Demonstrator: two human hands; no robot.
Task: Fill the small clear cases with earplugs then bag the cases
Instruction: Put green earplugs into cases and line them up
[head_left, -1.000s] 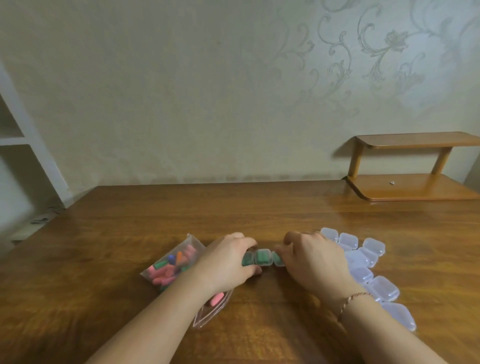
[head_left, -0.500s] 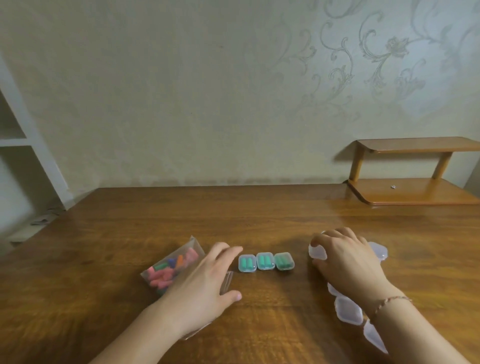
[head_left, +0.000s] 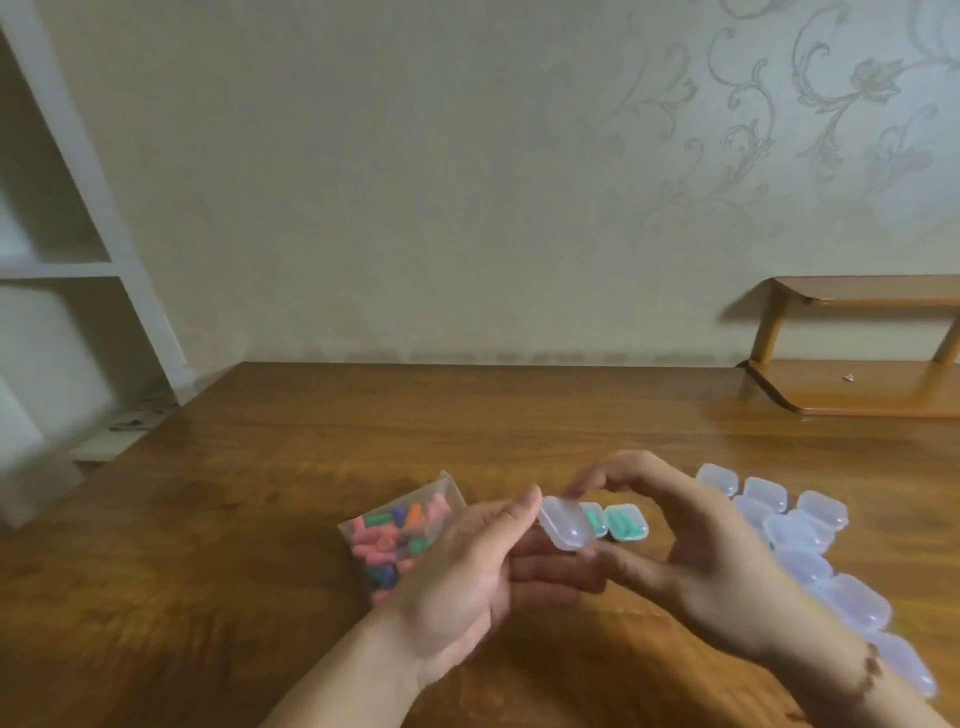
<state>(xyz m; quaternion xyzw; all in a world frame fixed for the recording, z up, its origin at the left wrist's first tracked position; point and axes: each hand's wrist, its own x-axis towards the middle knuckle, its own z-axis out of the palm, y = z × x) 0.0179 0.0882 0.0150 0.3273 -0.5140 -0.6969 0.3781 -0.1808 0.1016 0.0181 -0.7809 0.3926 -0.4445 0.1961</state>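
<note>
head view: one camera, everything below comes from it
held case: small clear case (head_left: 565, 528), looks empty, tilted, lifted off the table between both hands
right hand: right hand (head_left: 711, 561) pinches the case, thumb under its near corner, forefinger arched over the far edge (other fingers curled loosely behind)
left hand: left hand (head_left: 467, 566) palm up, thumb tip on the case's left edge, fingers lying straight under it; whether they bear on the case I cannot tell
filled cases: two closed cases with green earplugs (head_left: 626, 522) flat on the table just behind the held case, side by side; the left one is mostly hidden by it
empty cases: loose run of empty clear cases (head_left: 800, 530) right of the right hand, touching or overlapping, trailing toward the lower right frame edge
earplug bag: clear bag of mixed pink, green, blue and orange earplugs (head_left: 400, 530) flat on the table, just left of the left hand, near corner hidden by the wrist
table: wooden table (head_left: 260, 519); bare wood left of the bag and across the far half up to the wall
edges: left table edge runs diagonally toward a white shelf unit (head_left: 78, 260); small wooden shelf (head_left: 857, 384) sits on the far right corner, well apart from the hands
</note>
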